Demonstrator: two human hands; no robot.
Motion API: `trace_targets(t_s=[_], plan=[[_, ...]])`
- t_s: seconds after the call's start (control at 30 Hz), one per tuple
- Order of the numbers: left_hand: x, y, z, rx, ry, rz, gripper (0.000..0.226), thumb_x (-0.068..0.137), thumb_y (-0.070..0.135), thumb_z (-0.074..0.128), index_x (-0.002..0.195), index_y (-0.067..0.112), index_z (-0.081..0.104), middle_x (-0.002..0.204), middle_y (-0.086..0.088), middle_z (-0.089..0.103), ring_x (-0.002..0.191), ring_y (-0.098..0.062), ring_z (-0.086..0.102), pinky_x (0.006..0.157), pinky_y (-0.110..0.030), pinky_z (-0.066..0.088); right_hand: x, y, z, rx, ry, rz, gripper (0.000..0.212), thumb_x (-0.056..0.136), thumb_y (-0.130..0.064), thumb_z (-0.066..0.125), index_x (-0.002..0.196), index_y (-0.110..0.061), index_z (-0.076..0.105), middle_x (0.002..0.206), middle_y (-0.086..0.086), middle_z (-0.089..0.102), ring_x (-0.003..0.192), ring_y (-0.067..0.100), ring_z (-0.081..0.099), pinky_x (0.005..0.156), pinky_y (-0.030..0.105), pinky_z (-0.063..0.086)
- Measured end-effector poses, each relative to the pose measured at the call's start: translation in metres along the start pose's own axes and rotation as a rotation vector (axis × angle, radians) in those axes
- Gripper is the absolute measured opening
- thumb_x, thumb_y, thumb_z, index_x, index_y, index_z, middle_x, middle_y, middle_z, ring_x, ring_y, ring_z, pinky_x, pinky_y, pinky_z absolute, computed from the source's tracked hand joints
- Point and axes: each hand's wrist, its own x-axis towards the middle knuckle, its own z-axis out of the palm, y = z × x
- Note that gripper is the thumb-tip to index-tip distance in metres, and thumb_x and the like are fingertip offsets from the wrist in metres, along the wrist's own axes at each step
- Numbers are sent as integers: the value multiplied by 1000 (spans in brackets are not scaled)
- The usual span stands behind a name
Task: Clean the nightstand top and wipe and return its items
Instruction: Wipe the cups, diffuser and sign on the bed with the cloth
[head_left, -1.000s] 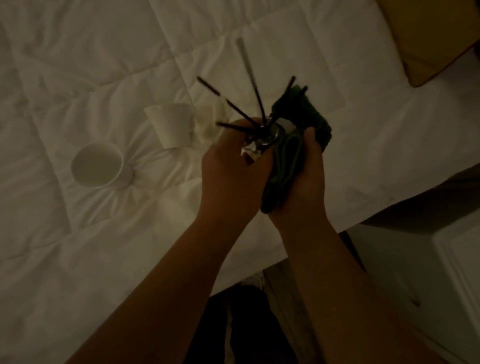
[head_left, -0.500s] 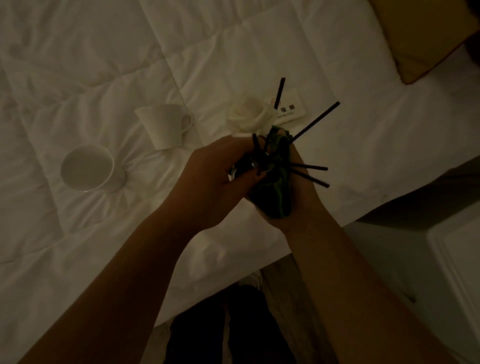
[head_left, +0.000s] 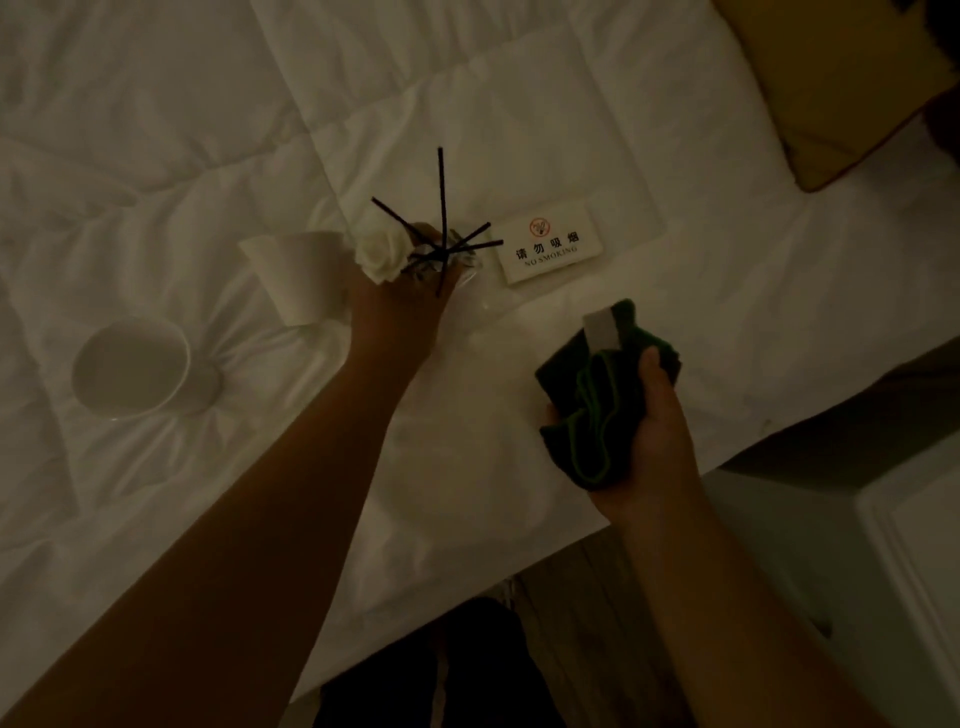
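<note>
Diffuser (head_left: 441, 257), a small glass jar with a white rose and about six dark reeds fanning out, is no longer pressed against the green cloth (head_left: 597, 405) as it was a second ago: the left hand (head_left: 400, 312) now grips it alone, low over the bed (head_left: 156, 130) between the tipped cup (head_left: 296, 275) and the no-smoking sign (head_left: 548, 244). The right hand (head_left: 660, 431), drawn back, is closed on the bunched cloth, so its wipe looks finished. I count two white cups, one upright (head_left: 135, 369), one sign, one cloth, one diffuser, and the nightstand (head_left: 924, 545) at the right edge.

left hand (head_left: 400, 317) grips reed diffuser (head_left: 441, 254); right hand (head_left: 657, 431) holds green cloth (head_left: 597, 405).
</note>
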Motion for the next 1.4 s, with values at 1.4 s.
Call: trace_targets(t_s=[1.4], plan=[[-58,67,86,-788,-407,-494,28,91,3,55,118,10,57,115,-15,65,105,-33,65,86,-47,56,3,-59,7,-976,94,-856,31,88,-44,58,118,-40,52,110,-28,57,100,-14,56,80,7,46]])
